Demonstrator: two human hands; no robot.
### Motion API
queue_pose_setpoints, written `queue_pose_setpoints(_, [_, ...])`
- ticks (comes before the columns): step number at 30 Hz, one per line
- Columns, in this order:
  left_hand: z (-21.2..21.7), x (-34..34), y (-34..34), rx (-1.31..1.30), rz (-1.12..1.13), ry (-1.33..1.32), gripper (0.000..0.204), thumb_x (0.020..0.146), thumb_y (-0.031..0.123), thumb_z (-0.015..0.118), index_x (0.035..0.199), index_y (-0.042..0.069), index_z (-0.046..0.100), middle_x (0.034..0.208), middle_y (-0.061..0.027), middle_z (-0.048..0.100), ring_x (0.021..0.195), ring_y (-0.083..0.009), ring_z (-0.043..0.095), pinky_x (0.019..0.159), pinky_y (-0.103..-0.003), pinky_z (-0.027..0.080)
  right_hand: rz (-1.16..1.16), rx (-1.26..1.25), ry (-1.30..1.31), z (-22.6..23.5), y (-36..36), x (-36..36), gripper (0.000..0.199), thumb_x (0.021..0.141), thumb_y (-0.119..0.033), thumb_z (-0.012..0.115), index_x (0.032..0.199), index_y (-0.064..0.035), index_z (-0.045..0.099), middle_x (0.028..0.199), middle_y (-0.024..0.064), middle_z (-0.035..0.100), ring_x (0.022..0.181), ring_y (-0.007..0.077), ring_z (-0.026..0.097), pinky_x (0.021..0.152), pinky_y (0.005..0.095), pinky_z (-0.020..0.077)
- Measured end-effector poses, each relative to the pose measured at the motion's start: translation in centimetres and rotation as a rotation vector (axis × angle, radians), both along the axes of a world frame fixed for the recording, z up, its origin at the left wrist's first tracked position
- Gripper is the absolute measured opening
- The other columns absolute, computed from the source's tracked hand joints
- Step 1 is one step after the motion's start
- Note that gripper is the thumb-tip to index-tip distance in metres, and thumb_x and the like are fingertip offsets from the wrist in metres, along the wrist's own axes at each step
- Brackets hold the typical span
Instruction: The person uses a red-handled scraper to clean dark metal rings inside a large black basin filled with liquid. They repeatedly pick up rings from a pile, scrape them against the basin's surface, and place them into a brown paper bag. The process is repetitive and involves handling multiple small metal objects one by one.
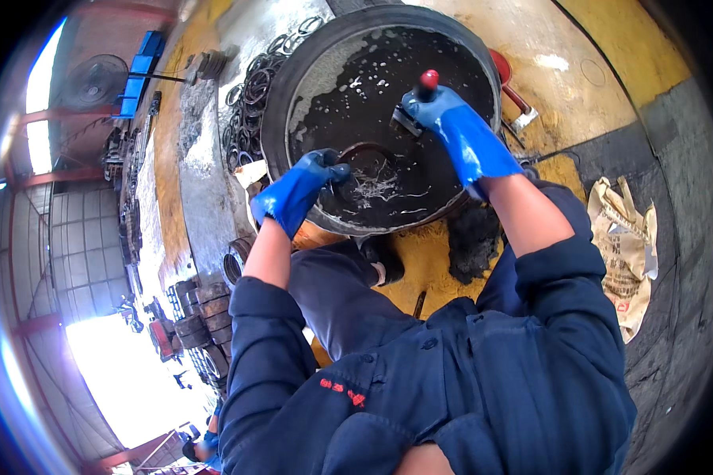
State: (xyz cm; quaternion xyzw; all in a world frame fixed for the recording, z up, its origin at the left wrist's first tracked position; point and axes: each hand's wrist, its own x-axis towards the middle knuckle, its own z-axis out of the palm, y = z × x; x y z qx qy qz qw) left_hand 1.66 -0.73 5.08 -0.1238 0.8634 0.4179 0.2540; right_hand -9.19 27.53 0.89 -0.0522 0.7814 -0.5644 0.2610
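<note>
A large round black tub point(276, 103) of dark, soapy liquid stands in front of me. My left hand point(305, 184), in a blue rubber glove, is at the tub's near left, its fingers curled on the edge of a dark ring point(366, 146) that lies partly in the liquid. Foam streaks float inside the ring. Over the tub's right side, my gloved right hand point(444, 111) is closed around a red-handled tool point(428, 79). Its flat dark head point(406, 123) juts out below the fingers, and whether it has bristles is hard to see.
Several black rings point(257, 87) are heaped left of the tub. Beyond its right rim lie a red round-ended object point(499, 65) and a pale brush-like head point(524, 119). A crumpled paper sack point(622, 253) rests on the right floor. Another person point(202, 450) is at the lower left.
</note>
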Motion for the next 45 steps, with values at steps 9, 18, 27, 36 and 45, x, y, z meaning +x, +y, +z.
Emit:
queue_pose_setpoints(9, [-2.0, 4.0, 1.3, 0.697, 0.414, 0.124, 0.021, 0.095, 0.013, 0.066, 0.112, 0.001, 0.069, 0.098, -0.0078, 0.072, 0.088, -0.0177, 0.069, 0.081, -0.029, 0.055, 0.172, -0.607, 0.176, 1.4, -6.2, 6.6, 0.027, 0.095, -0.020, 0.070, 0.117, -0.0034, 0.071, 0.106, 0.0077, 0.074, 0.097, 0.0142, 0.068, 0.092, 0.0310, 0.0541])
queue_pose_setpoints(18, [-4.7, 2.4, 2.2, 0.521, 0.427, 0.145, 0.028, 0.092, 0.014, 0.072, 0.115, -0.001, 0.066, 0.098, -0.0083, 0.073, 0.085, -0.0145, 0.069, 0.079, -0.026, 0.053, -0.230, -0.522, -0.137, -5.0, -4.7, 2.4, 0.024, 0.097, -0.023, 0.067, 0.100, -0.0009, 0.073, 0.092, 0.0082, 0.075, 0.081, 0.0163, 0.070, 0.079, 0.0299, 0.0561])
queue_pose_setpoints(27, [-6.3, 2.6, 2.1, 0.634, 0.529, 0.123, 0.027, 0.096, 0.024, 0.068, 0.113, 0.003, 0.067, 0.096, -0.0071, 0.073, 0.087, -0.0152, 0.067, 0.080, -0.028, 0.052, -0.554, -0.524, -0.585, -3.9, -4.4, 3.8, 0.034, 0.093, -0.034, 0.073, 0.105, -0.0024, 0.073, 0.094, 0.0107, 0.075, 0.080, 0.0167, 0.070, 0.072, 0.0316, 0.0554])
queue_pose_setpoints(36, [-7.1, 2.6, 1.6, 0.687, 0.526, 0.108, 0.036, 0.104, 0.038, 0.053, 0.126, 0.012, 0.063, 0.118, -0.0045, 0.067, 0.105, -0.0179, 0.063, 0.087, -0.034, 0.052, -0.190, -0.370, -0.413, -5.0, -8.1, 5.4, 0.038, 0.090, -0.039, 0.073, 0.104, -0.0038, 0.075, 0.094, 0.0089, 0.075, 0.083, 0.0176, 0.070, 0.075, 0.0315, 0.0540])
queue_pose_setpoints(45, [-5.4, 2.4, 1.8, 0.615, 0.595, 0.269, 0.020, 0.100, 0.015, 0.057, 0.110, 0.001, 0.066, 0.101, -0.0119, 0.074, 0.088, -0.0193, 0.071, 0.078, -0.033, 0.057, 0.135, -0.065, -0.182, -5.1, -4.1, 6.3, 0.035, 0.091, -0.040, 0.066, 0.101, -0.0071, 0.074, 0.088, 0.0085, 0.073, 0.079, 0.0180, 0.068, 0.075, 0.0336, 0.0524])
